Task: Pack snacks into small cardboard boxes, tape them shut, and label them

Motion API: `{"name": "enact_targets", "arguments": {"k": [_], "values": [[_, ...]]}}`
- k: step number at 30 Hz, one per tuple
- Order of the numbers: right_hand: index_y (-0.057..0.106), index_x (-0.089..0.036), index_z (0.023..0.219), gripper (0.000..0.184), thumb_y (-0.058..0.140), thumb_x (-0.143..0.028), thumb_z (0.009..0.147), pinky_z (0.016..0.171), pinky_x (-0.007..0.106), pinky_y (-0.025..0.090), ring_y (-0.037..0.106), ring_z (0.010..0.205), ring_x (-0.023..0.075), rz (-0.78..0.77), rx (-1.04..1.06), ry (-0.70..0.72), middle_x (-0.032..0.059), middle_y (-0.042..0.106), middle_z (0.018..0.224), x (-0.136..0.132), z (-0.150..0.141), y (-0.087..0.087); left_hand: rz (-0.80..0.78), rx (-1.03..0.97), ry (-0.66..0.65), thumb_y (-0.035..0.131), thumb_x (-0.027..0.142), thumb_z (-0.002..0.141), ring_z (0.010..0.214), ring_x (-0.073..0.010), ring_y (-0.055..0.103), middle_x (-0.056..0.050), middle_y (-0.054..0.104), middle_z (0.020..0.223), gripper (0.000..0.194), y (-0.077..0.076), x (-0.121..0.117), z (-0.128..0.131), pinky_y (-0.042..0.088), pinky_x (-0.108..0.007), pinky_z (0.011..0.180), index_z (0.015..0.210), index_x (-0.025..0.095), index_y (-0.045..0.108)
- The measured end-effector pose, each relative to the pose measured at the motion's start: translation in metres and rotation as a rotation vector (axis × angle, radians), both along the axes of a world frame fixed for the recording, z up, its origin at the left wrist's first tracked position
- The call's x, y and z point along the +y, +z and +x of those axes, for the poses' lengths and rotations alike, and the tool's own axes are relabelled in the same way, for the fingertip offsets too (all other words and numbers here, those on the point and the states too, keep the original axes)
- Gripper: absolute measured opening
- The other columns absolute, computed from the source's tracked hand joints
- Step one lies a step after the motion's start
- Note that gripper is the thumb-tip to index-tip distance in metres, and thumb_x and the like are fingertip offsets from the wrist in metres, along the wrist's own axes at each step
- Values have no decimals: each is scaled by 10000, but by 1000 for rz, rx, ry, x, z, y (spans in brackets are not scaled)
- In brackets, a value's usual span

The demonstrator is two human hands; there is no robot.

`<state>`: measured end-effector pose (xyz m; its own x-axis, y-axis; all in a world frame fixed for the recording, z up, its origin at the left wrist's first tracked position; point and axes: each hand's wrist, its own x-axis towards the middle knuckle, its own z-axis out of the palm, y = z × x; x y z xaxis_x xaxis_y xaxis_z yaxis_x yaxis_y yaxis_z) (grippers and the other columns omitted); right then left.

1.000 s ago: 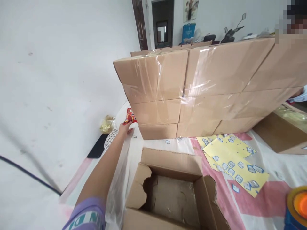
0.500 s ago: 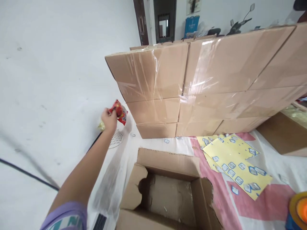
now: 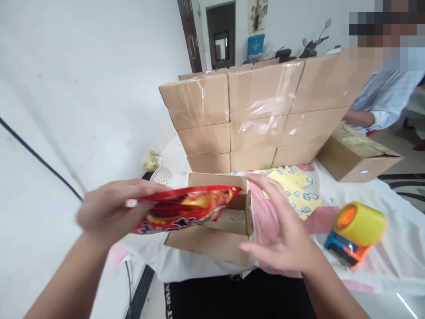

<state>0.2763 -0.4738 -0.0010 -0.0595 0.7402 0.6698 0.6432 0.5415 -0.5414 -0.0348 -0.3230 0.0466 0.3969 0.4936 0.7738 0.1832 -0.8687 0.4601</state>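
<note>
My left hand (image 3: 113, 212) is closed on the near end of a shiny red snack packet (image 3: 192, 206), which has black lettering and a yellow patch. The packet is held level above an open cardboard box (image 3: 206, 243) and hides part of it. To the right of the box is my right hand (image 3: 279, 226), thumb and fingers spread apart with nothing between them. It is somewhat blurred and faces the packet's far end without touching it. The visible part of the box's inside shows a bare cardboard bottom.
Taped cartons (image 3: 259, 128) are stacked behind. Yellow sticker sheets (image 3: 295, 186) lie on the cloth, and a tape dispenser (image 3: 358, 232) stands at right. Beyond it are another carton (image 3: 358, 164) and a person's sleeve (image 3: 388, 97). A white wall (image 3: 83, 110) borders the left.
My left hand has brought the red packet from beside the wall to over the open box. My right hand has come into view, and a person now appears at upper right.
</note>
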Motion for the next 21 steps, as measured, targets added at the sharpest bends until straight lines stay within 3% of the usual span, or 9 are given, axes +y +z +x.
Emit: {"name": "enact_targets", "arguments": {"k": [2,3,5,8,9,10,13,17,21], "values": [[357,-315,1561,810,763,-393,864,1057,466,460,558,1301,327,-131,-203,83,78,579,1456,4,-12,42,190,95,-201,691,123,845,716,-166,760,44,815,915,296,6,-13,33,612,-272,559,1041,340,738],[444,-308,1494,683,741,-345,880,953,402,505,632,1178,289,-207,-253,109,56,660,1338,8,-17,56,229,79,-205,694,134,854,731,-166,764,37,815,902,265,7,-16,45,624,-278,618,1033,325,731],[576,-273,1303,421,703,-304,903,741,295,495,686,925,218,-310,-279,109,14,729,1095,19,-24,67,110,-55,-67,666,262,917,847,-192,775,-16,811,966,183,-1,-18,57,633,-319,742,1097,277,695],[587,-223,1113,228,679,-310,923,594,254,379,657,773,196,-335,-321,-86,10,716,932,35,-24,57,-231,11,293,262,395,1054,1114,-224,722,-130,693,1339,451,-29,-14,55,601,-404,900,1419,232,471],[576,-214,1099,212,668,-307,933,585,259,349,658,777,208,-326,-370,-174,25,716,926,39,-22,50,-310,159,401,220,384,1044,1191,-232,687,-135,632,1433,490,-41,-12,53,578,-418,946,1469,240,418],[569,-208,1099,204,658,-302,942,587,267,330,663,793,224,-324,-433,-244,43,720,934,42,-21,43,-363,306,462,313,407,1015,1238,-266,661,-133,601,1474,497,-52,-10,52,558,-438,972,1471,254,437],[563,-200,1113,209,656,-278,942,630,289,340,684,884,261,-366,-619,-276,92,732,1023,47,-23,26,-459,603,482,715,396,738,1129,-409,696,-155,699,1330,694,-78,-3,60,548,-517,898,1408,293,564],[571,-193,1114,215,641,-193,911,692,302,397,685,974,274,-461,-738,-185,112,727,1103,55,-36,18,-500,751,510,703,304,677,993,-453,719,-160,787,1012,763,-86,7,75,513,-549,848,1427,303,563],[584,-172,1166,274,634,-191,897,703,311,420,693,981,293,-556,-764,-198,135,736,1114,68,-43,24,-505,671,502,667,361,729,1074,-442,697,-164,776,1095,691,-88,12,73,486,-527,900,1413,321,585]]}}
